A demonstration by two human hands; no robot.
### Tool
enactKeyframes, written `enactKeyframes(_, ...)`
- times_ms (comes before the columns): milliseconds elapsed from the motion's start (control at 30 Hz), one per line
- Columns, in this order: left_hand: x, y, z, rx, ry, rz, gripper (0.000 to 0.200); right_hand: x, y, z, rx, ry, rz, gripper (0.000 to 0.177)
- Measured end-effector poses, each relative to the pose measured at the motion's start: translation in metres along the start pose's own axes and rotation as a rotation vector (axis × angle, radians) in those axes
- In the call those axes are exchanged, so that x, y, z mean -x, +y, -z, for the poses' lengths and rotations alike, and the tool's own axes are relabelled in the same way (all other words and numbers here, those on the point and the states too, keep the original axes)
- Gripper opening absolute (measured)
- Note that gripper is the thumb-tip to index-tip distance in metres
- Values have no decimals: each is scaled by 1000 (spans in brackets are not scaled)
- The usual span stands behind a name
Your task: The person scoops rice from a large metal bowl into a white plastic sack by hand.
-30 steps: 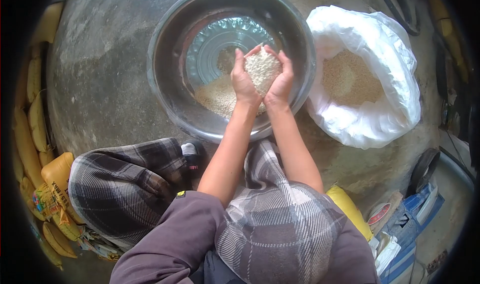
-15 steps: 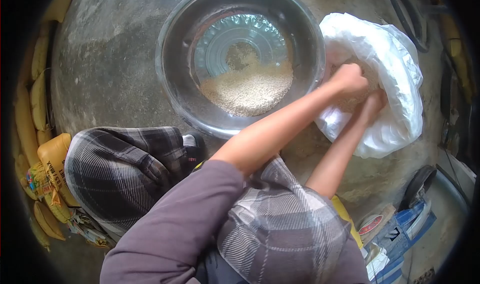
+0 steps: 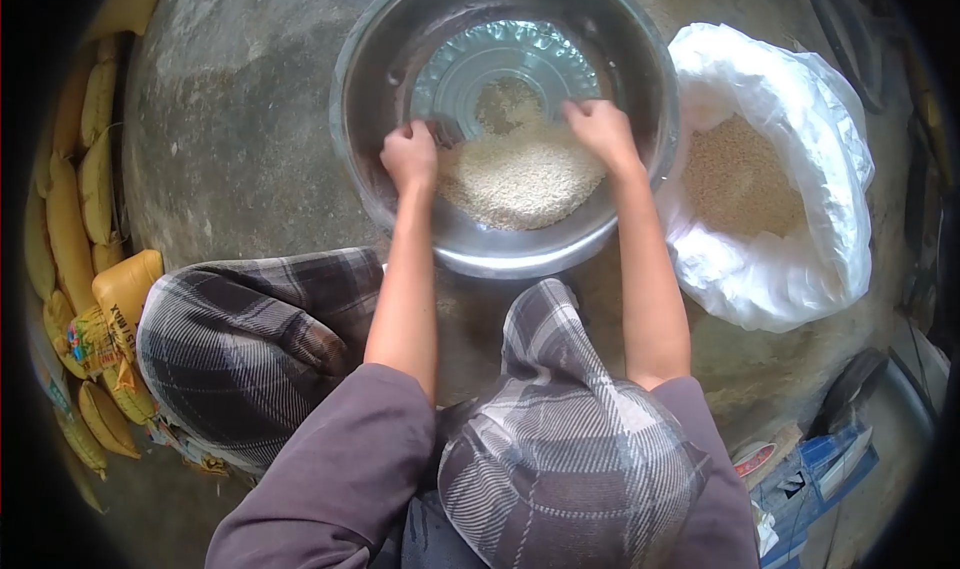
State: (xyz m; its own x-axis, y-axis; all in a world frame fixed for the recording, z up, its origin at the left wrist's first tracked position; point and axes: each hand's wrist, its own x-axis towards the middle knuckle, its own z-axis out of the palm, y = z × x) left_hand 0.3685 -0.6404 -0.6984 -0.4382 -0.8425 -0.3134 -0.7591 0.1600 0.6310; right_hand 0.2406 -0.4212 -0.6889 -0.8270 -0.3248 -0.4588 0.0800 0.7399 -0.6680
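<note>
My left hand [image 3: 410, 157] is over the left inside of a wide metal basin [image 3: 370, 184], fingers curled closed. My right hand [image 3: 602, 135] is over the basin's right side, also closed, with its fingertips turned inward. What either hand holds, if anything, is hidden. Between them, a heap of pale grain [image 3: 525, 189] lies toward the near side of the basin. Its upper edge looks brownish and blurred. A smaller patch of grain [image 3: 508, 106] sits on the shiny ringed bottom beyond it. Right of the basin, an open white plastic sack [image 3: 835, 169] holds brownish grain [image 3: 738, 179].
Yellow ears of corn [image 3: 70, 229] and a yellow container [image 3: 130, 289] line the left side. My knees, under checked cloth [image 3: 590, 449], are near the basin. A blue printed packet [image 3: 815, 474] and a dark curved object [image 3: 850, 389] lie lower right. The floor [image 3: 240, 119] is concrete.
Both hands have left the sack and moved left over the basin, now apart on either side of the grain heap. The view has shifted slightly, with basin and sack appearing further right.
</note>
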Motion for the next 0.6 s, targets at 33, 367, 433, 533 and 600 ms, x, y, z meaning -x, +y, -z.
enactKeyframes(33,4,-9,-11,28,45,113,33,-4,5,-4,4,91,-126,40)
enactKeyframes(367,79,7,-79,1088,-122,535,37,59,-16,-78,-950,540,-435,33)
enactKeyframes(433,78,-2,-88,1226,-242,572,39,59,-18,-84,-1056,584,-456,32)
enactKeyframes(533,85,4,-89,1472,-449,629,41,56,-20,-85,-1316,581,-494,31)
enactKeyframes(600,90,11,-92,1579,-545,657,41,57,-26,-81,-1463,541,-517,30)
